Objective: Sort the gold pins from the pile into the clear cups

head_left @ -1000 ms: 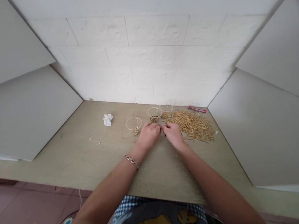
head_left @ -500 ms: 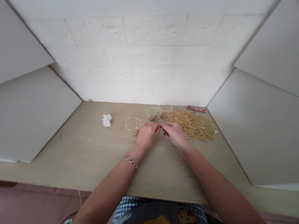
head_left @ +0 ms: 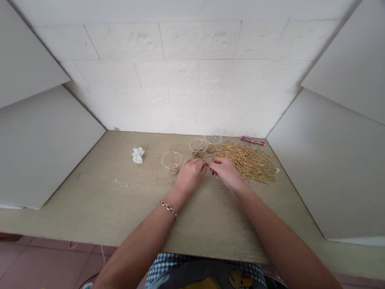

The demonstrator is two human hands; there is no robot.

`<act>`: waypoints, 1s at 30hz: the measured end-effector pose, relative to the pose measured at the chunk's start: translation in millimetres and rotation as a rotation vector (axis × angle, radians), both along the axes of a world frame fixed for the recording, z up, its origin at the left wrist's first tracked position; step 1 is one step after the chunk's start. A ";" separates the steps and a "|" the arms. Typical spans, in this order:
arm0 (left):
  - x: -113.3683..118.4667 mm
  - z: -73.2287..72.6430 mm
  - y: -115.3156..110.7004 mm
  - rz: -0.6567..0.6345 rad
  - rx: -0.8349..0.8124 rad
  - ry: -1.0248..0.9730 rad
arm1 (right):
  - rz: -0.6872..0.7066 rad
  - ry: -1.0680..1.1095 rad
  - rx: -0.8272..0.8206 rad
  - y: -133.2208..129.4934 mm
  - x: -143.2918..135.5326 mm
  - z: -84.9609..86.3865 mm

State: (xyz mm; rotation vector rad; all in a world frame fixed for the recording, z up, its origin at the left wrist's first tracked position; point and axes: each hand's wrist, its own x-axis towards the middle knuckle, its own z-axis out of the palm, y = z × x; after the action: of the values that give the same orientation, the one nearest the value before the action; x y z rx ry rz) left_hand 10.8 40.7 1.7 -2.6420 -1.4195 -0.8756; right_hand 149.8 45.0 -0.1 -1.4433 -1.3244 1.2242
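My left hand (head_left: pixel 191 175) and my right hand (head_left: pixel 225 172) meet fingertip to fingertip above the table, both closed in a pinch. Whatever lies between their fingers is too small to make out. Right beside my right hand spreads a pile of thin golden-brown sticks (head_left: pixel 250 160). Just behind my hands stands a clear round container (head_left: pixel 198 145) with small gold and dark pieces at its bottom. Left of my left hand is another clear container (head_left: pixel 171 159), holding a few small gold pieces. A third clear container (head_left: pixel 213 138) stands farther back, close to the wall.
A crumpled white tissue (head_left: pixel 138 155) lies on the table (head_left: pixel 91 195) to the left. Behind the sticks rests a red patterned tube (head_left: pixel 252 140). A white brick-pattern wall (head_left: pixel 179 77) closes off the back, and pale panels (head_left: pixel 357 160) flank both sides.
My hands have stayed almost in place, fingertips still together, with only a very slight shift. The containers and the pile look the same.
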 end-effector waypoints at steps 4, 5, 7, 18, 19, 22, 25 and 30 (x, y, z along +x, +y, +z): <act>0.6 0.0 -1.0 -0.003 0.007 0.018 | 0.005 -0.064 0.030 0.5 2.1 -1.8; 0.7 0.1 -1.3 -0.007 0.010 0.022 | -0.001 -0.085 0.037 0.6 2.4 -2.6; 0.8 0.3 -1.9 -0.015 0.019 0.034 | -0.013 -0.116 0.050 1.0 2.8 -4.3; -0.1 -0.7 -1.6 -0.057 0.054 0.100 | -0.055 -0.121 0.064 2.6 -1.5 -11.3; -0.1 -0.4 -1.7 -0.056 0.051 0.103 | -0.062 -0.131 0.066 2.3 -2.0 -11.2; 0.2 0.2 -2.2 -0.051 0.041 0.110 | -0.085 -0.193 0.073 0.3 -3.9 -8.7; 0.6 0.2 -2.4 -0.044 0.027 0.115 | -0.108 -0.297 0.141 -2.6 -6.5 -3.5; 0.7 -0.2 -0.5 -0.032 -0.007 0.059 | -0.139 -0.344 0.234 -5.1 -9.6 1.2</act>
State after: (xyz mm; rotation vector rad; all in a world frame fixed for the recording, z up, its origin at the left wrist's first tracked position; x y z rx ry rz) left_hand 11.6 40.1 1.6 -2.6785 -1.3736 -0.7896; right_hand 140.1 39.9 1.1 -1.5902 -1.5089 0.7235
